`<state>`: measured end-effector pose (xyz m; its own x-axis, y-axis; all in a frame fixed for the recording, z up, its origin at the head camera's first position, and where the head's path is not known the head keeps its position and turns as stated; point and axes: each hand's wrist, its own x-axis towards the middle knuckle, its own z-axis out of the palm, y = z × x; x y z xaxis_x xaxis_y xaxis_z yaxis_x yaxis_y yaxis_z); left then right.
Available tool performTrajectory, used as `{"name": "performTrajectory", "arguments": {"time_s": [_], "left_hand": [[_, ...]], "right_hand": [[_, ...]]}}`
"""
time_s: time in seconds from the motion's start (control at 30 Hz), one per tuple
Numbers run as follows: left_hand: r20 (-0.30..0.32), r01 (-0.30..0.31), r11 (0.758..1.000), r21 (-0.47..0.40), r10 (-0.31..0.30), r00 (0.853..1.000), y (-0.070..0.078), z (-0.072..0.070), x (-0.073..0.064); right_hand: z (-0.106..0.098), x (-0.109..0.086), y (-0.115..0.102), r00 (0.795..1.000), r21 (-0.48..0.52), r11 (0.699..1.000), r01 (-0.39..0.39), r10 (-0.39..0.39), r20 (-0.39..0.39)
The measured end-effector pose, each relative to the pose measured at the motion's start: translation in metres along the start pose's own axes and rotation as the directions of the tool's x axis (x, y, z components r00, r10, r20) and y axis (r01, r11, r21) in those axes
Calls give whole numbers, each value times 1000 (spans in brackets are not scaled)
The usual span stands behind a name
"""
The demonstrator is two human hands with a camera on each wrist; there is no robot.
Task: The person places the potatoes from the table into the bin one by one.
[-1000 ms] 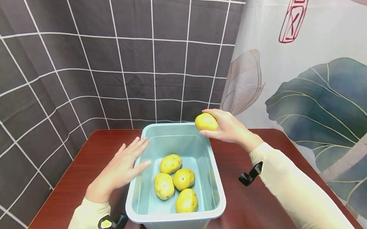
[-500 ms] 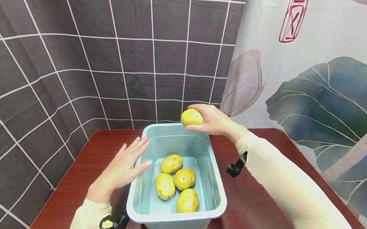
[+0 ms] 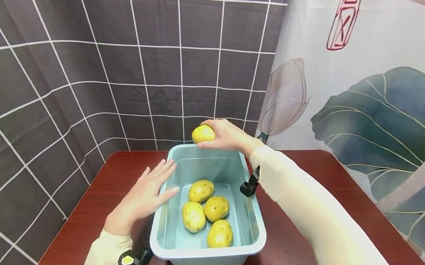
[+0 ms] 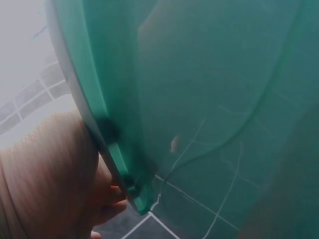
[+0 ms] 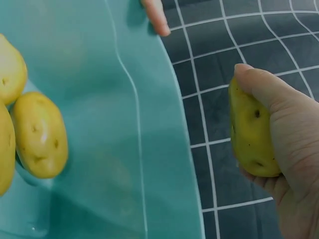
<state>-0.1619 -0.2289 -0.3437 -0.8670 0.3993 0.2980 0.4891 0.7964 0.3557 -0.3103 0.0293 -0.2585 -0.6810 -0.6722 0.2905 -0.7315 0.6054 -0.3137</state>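
Observation:
My right hand [image 3: 229, 136] grips a yellow potato [image 3: 203, 134] over the far rim of a light blue plastic basin [image 3: 206, 256]. In the right wrist view, the thumb and fingers wrap round this held potato [image 5: 253, 132], outside the basin wall. My left hand [image 3: 145, 196] rests on the basin's left rim, its fingers straight and the thumb reaching over the inside. Several more potatoes [image 3: 217, 208] lie together on the basin floor. The left wrist view shows the basin's outer wall [image 4: 209, 99] close up, with the left hand [image 4: 55, 169] against its rim.
The basin stands on a dark red wooden table [image 3: 119, 179]. Behind it hangs a dark grey cloth [image 3: 147, 61] with a white grid, and at the right a white cloth [image 3: 303, 23] with a leaf print.
My right hand has carried the held potato leftward along the basin's far rim. The left hand keeps its place on the left rim; the potatoes inside have not moved.

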Motion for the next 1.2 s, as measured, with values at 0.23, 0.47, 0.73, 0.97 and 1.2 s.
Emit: {"name": "performTrajectory", "arguments": {"time_s": [0.23, 0.47, 0.73, 0.97, 1.2], "left_hand": [[-2, -10, 1000, 5, 10, 1000, 0, 1, 3], [6, -14, 1000, -1, 14, 1000, 2, 3, 3], [3, -16, 1000, 10, 16, 1000, 2, 2, 3], [-1, -7, 1000, -4, 7, 1000, 0, 1, 1], [1, 5, 1000, -10, -5, 1000, 0, 1, 1]], "right_hand": [[21, 8, -5, 992, 16, 999, 41, -42, 119], [43, 4, -8, 974, 5, 999, 43, -43, 224], [61, 3, -9, 927, -33, 998, 54, -37, 373], [68, 4, -12, 877, -75, 996, 52, -10, 481], [71, 4, -8, 833, -59, 998, 5, 29, 553]]}}
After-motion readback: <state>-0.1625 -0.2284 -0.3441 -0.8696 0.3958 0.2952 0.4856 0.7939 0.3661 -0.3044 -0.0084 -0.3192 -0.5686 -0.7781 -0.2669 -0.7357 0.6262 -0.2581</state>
